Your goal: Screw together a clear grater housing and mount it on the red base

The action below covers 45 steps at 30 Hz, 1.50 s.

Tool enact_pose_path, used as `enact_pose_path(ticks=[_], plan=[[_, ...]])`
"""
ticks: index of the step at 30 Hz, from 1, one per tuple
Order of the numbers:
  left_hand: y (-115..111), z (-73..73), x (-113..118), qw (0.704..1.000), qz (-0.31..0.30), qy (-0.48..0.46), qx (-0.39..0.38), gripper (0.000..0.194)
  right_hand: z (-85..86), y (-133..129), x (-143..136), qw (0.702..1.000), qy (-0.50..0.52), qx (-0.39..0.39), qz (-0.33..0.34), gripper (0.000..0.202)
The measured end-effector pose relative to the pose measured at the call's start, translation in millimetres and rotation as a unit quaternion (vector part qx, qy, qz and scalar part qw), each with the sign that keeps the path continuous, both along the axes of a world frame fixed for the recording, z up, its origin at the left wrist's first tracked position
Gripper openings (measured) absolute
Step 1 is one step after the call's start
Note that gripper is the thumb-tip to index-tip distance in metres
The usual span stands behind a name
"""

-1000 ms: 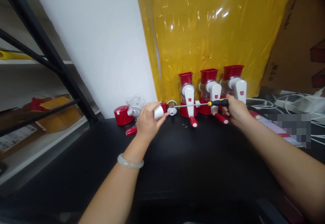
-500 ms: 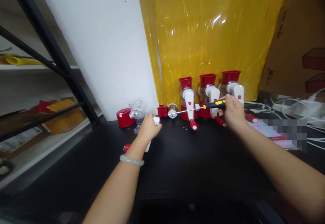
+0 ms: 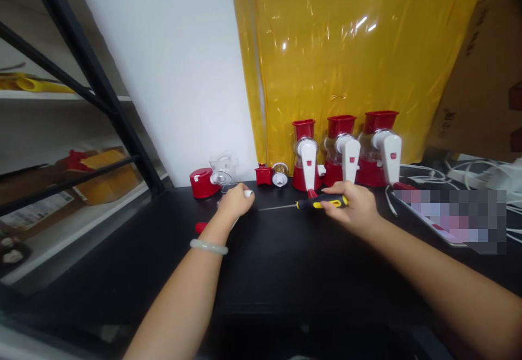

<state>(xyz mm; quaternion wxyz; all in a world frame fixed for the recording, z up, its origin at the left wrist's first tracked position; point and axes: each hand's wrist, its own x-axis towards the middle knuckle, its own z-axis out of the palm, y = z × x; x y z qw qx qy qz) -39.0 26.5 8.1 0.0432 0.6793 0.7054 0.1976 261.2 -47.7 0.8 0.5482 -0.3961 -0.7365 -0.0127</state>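
My left hand [image 3: 235, 201] is closed around a white crank handle [image 3: 248, 193]. Its white end pokes out above the fingers, and a red knob [image 3: 200, 228] shows beyond the hand's left side. My right hand [image 3: 359, 206] grips a black-and-yellow screwdriver [image 3: 322, 203]. The thin shaft points left, its tip a short way right of my left hand. Behind the left hand are a red grater base [image 3: 204, 184] and a clear plastic housing [image 3: 224, 164]. A small red part [image 3: 263, 175] and a metal grating drum [image 3: 279, 175] stand farther right.
Three red-and-white rotary graters, the nearest of them a left one [image 3: 309, 167], line the back of the black table [image 3: 277, 273] before a yellow plastic sheet [image 3: 326, 50]. White cables [image 3: 468, 175] and a flat, partly blurred item lie right. A black-framed shelf [image 3: 93, 88] stands left.
The screwdriver has come down and toward me, its shaft now nearly level and below the grating drum. My left hand keeps its hold on the crank handle. The view has shifted slightly.
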Motion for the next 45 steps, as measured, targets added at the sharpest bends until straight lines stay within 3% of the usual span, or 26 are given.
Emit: enact_pose_path(ticks=[7, 16, 19, 27, 32, 39, 45], plan=[[6, -2.9, -3, 0.999, -0.014, -0.028, -0.017, 0.030, -14.6, 5, -12, 0.983, -0.180, 0.015, 0.034, 0.024], [8, -4.6, -2, 1.000, -0.020, -0.012, -0.008, 0.028, -3.0, -6, -19, 0.900, -0.410, -0.146, 0.032, 0.038], [9, -5.6, -3, 1.000, -0.027, -0.011, -0.004, 0.026, 0.4, -7, -22, 0.886, -0.424, -0.182, 0.044, 0.038], [10, -4.0, -9, 0.998, -0.062, -0.023, 0.018, 0.025, 0.4, -4, -20, 0.886, -0.396, -0.236, 0.054, 0.038], [11, 7.0, -21, 0.979, -0.135, -0.130, 0.081, 0.031, -0.4, -3, -19, 0.884, -0.394, -0.244, 0.064, 0.036], [3, 19.8, -21, 0.961, -0.138, -0.196, 0.141, 0.031, 0.1, -2, -19, 0.879, -0.395, -0.258, 0.059, 0.033], [-4, 25.0, -16, 0.953, -0.135, -0.231, 0.141, 0.031, 0.5, -4, -18, 0.878, -0.389, -0.273, 0.062, 0.028]])
